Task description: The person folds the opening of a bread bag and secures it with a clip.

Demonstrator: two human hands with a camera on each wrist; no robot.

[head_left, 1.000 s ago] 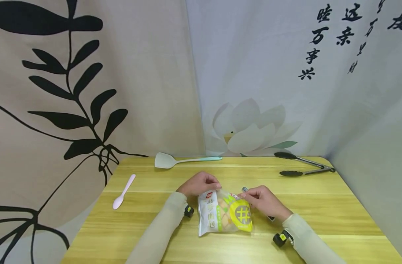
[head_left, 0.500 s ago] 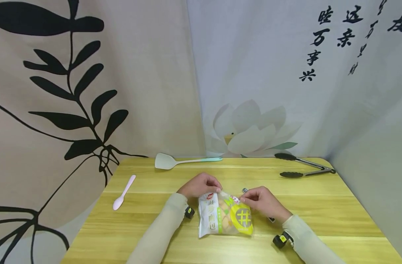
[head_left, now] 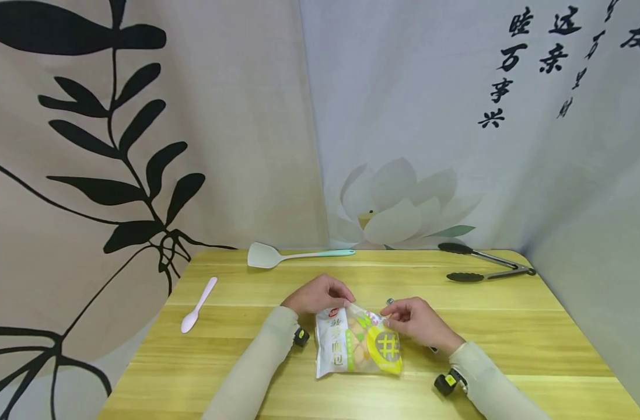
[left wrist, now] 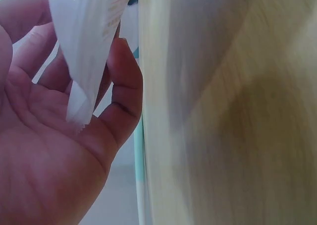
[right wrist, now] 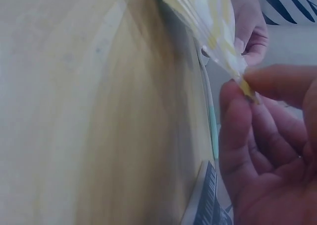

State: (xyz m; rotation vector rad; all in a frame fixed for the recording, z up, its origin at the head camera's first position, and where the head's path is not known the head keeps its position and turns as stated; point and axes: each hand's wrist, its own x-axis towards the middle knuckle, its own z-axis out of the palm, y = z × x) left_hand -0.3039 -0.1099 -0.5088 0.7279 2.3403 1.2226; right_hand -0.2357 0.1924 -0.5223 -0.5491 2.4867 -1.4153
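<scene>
A clear plastic packet (head_left: 357, 344) printed in white, green and yellow lies on the wooden table, with pale round pieces, perhaps bread rolls, inside. My left hand (head_left: 320, 293) holds its far edge near the middle; in the left wrist view the white film (left wrist: 86, 51) passes between thumb and fingers. At the far right corner, my right hand (head_left: 423, 322) pinches the packet between thumb and forefinger, as the right wrist view shows on its yellow film (right wrist: 218, 31). Under the right hand lies a long, narrow dark object (right wrist: 204, 197) with a pale patterned side, mostly hidden in the head view.
At the table's back edge lies a spatula (head_left: 264, 255) with a mint handle. Black-tipped tongs (head_left: 500, 265) lie spread at the back right. A pink spoon (head_left: 198, 306) sits to the left. Printed cloth (head_left: 235, 146) hangs behind the table (head_left: 220, 361).
The right fingers shift slightly on the packet's corner. The left hand keeps its hold, and the packet stays almost in place.
</scene>
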